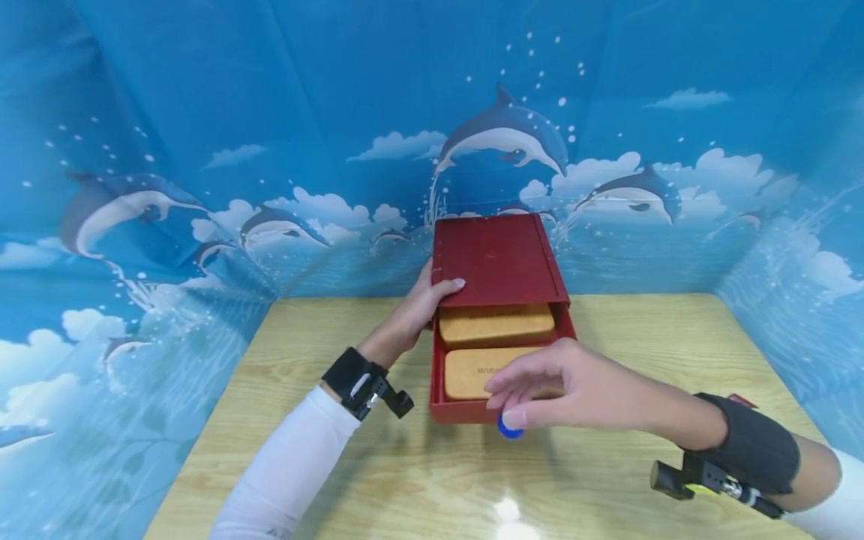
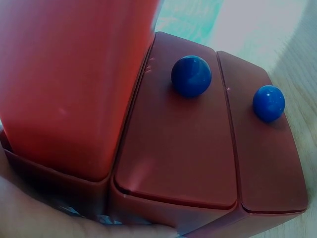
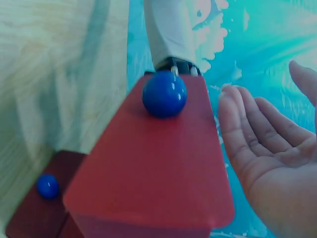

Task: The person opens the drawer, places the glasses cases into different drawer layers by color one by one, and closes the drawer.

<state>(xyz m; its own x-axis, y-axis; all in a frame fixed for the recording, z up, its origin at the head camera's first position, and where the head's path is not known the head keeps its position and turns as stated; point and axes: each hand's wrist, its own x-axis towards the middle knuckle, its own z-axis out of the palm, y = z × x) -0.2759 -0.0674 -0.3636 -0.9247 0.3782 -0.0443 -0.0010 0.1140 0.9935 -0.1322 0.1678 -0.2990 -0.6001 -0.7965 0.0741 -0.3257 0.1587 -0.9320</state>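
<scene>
A small red drawer cabinet (image 1: pixel 496 259) stands on the table, its top drawer (image 1: pixel 462 413) pulled out toward me. Inside lie two tan wooden blocks, one behind (image 1: pixel 496 327) and one in front (image 1: pixel 464 374), the front one with printed lettering. My left hand (image 1: pixel 420 309) grips the cabinet's left side, thumb over the top edge. By the drawer front is my right hand (image 1: pixel 574 386), fingers loosely bent, partly covering the blue knob (image 1: pixel 511 433) in the head view. The right wrist view shows that hand apart from the drawer's blue knob (image 3: pixel 165 94), holding nothing.
Below the pulled-out drawer, two lower drawers with blue knobs (image 2: pixel 191 76) are closed in the left wrist view. A small red item (image 1: pixel 742 400) is partly hidden behind my right wrist. A blue dolphin-print sheet (image 1: pixel 351 90) surrounds the wooden table (image 1: pixel 324 450).
</scene>
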